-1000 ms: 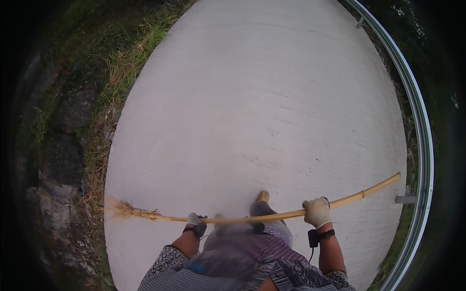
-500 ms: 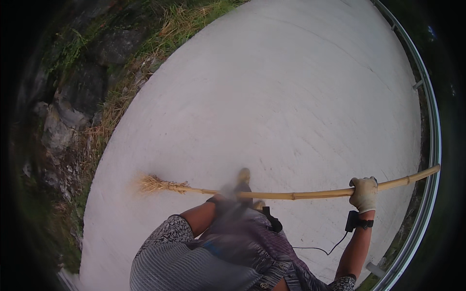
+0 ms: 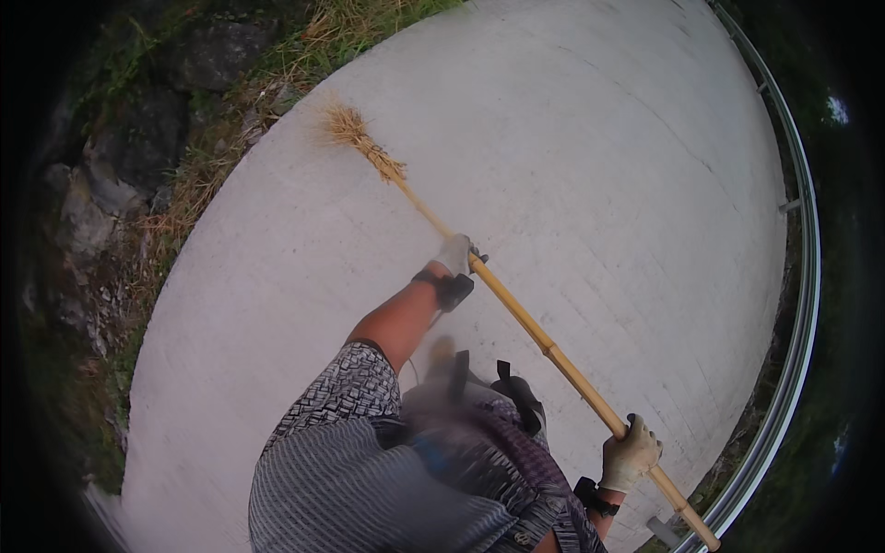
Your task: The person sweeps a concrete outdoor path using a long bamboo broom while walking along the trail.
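On the pale concrete path (image 3: 590, 166), a person holds a long bamboo-handled broom (image 3: 516, 309) slanted across the body, its straw head up at the far left and the butt of the pole running down past the lower right. The left hand (image 3: 454, 254), in a light work glove, is closed around the pole partway along, the arm stretched forward with a dark strap at the wrist. The right hand (image 3: 629, 454), gloved the same way, is closed around the pole near its lower end, close to the hip, also with a dark band at the wrist. The straw bristles (image 3: 355, 134) lie at the path's left edge, just beside the strip of dry grass (image 3: 198, 189) and the dark rocks (image 3: 129, 157) that border the concrete; whether they press on the surface or skim just above it I cannot tell. Along the right side of the path curves a metal guardrail (image 3: 802, 276), with dark greenery beyond it. The person wears a grey patterned top.
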A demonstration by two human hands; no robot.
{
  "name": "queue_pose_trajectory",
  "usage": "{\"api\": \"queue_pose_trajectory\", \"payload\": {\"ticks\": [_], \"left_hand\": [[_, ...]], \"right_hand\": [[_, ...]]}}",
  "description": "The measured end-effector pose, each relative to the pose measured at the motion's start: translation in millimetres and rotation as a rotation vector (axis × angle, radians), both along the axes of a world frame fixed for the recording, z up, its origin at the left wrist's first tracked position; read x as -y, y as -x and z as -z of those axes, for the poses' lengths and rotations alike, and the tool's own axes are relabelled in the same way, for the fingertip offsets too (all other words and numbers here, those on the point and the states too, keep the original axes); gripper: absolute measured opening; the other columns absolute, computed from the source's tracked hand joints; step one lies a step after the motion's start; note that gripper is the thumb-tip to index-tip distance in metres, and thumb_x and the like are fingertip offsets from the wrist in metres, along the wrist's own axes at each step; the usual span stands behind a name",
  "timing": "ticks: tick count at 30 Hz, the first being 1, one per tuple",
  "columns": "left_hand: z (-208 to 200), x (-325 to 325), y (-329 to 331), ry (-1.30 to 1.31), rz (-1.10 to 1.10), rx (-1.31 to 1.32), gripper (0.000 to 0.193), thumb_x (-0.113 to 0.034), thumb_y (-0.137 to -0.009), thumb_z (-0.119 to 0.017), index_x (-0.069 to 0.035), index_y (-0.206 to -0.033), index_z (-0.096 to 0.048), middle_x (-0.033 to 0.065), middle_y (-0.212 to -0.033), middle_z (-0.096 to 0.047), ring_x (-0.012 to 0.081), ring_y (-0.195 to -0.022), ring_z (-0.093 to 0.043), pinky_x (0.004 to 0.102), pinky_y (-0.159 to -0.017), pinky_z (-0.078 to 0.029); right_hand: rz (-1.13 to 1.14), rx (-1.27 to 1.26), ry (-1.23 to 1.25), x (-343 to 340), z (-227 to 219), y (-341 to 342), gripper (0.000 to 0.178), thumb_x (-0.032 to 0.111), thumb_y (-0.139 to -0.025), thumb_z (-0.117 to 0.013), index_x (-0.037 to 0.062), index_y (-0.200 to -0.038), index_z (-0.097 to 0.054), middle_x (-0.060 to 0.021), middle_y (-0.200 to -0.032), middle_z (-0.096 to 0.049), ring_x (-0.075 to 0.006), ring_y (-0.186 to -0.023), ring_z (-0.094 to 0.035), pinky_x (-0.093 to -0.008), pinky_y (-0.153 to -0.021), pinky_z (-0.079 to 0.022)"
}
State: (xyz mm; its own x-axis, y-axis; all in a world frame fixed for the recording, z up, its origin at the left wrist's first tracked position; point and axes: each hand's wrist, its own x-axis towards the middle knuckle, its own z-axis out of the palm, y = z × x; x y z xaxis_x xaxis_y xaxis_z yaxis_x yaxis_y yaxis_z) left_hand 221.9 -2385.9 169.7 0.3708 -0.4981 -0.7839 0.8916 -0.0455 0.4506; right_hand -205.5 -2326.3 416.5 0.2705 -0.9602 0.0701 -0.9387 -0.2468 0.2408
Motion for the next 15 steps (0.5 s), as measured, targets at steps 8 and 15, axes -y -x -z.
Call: {"api": "queue_pose_trajectory", "payload": {"ticks": [8,15], "left_hand": [[8,41,-32,0.254,-0.119,-0.182,0.012,-0.017,-0.089,-0.045,-0.010,-0.079,-0.046,0.0055,-0.069,-0.048,0.0239,-0.063,-0.050,0.0500,-0.081,-0.048],[68,56,0,-0.047,-0.260,-0.082,0.011,-0.019,-0.092,-0.048,-0.008,-0.089,-0.046,0.0074,-0.073,-0.046,0.0211,-0.060,-0.048,0.0425,-0.067,-0.054]], "right_hand": [[0.049,0.087,-0.233,57,55,32,0.014,0.010,-0.069,-0.063,0.0135,-0.083,-0.063,-0.0110,-0.070,-0.064,-0.0328,-0.066,-0.061,-0.0422,-0.067,-0.045],[-0.081,0.017,-0.358,173,81,54,0.014,0.011,-0.065,-0.062,0.0167,-0.077,-0.066,-0.0068,-0.065,-0.065,-0.0277,-0.064,-0.063,-0.0378,-0.068,-0.043]]}}
